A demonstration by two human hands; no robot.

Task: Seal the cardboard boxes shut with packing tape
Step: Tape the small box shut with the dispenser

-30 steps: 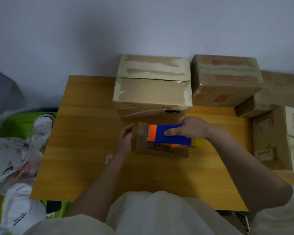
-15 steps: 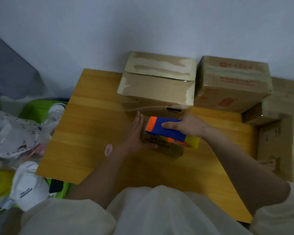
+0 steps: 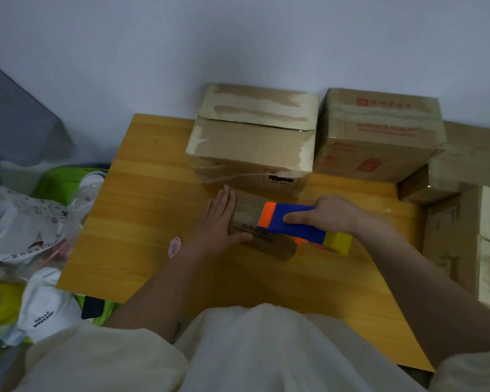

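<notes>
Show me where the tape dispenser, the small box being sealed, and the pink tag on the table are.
tape dispenser (image 3: 294, 225), head view, blue body.
small box (image 3: 269, 244), head view, printed front side.
pink tag (image 3: 174, 247), head view, its middle.

The table (image 3: 153, 222) is smooth, faintly glossy wood. The boxes (image 3: 252, 145) are matt brown cardboard under shiny tape strips. The tape dispenser (image 3: 300, 224) looks like smooth orange, blue and yellow plastic.
</notes>
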